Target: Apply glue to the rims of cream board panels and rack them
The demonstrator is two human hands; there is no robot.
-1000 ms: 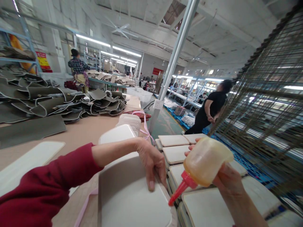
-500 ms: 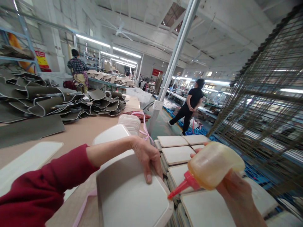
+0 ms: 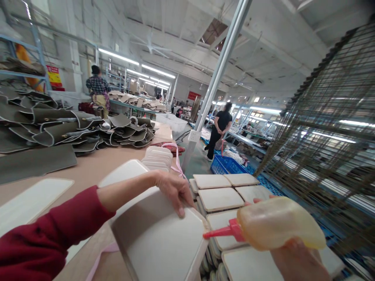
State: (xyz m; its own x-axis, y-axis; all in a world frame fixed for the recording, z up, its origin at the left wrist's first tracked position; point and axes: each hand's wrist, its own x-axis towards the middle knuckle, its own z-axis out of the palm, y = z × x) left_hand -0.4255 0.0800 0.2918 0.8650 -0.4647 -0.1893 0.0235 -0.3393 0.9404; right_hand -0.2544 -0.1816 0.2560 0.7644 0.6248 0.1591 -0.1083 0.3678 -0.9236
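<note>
My left hand (image 3: 172, 189), in a red sleeve, rests with fingers closed over the far corner of a white padded panel (image 3: 164, 242) at the table's right edge. My right hand (image 3: 299, 259) grips a soft amber glue bottle (image 3: 278, 223) lying nearly level. Its red nozzle (image 3: 218, 233) points left at the panel's right edge, almost touching it. Only part of my right hand shows under the bottle.
Stacks of white panels (image 3: 219, 197) fill a rack right of the table. Grey leather pieces (image 3: 58, 127) are heaped at the back left, a small panel stack (image 3: 158, 156) beyond my hand. A wire rack (image 3: 328, 128) stands right. Two people (image 3: 218, 127) stand farther off, beside a metal pole (image 3: 216, 82).
The bottle has tipped from nozzle-down to nearly level and sunk lower right. The panel's right edge has lifted and shifted left. The person in black has walked farther away.
</note>
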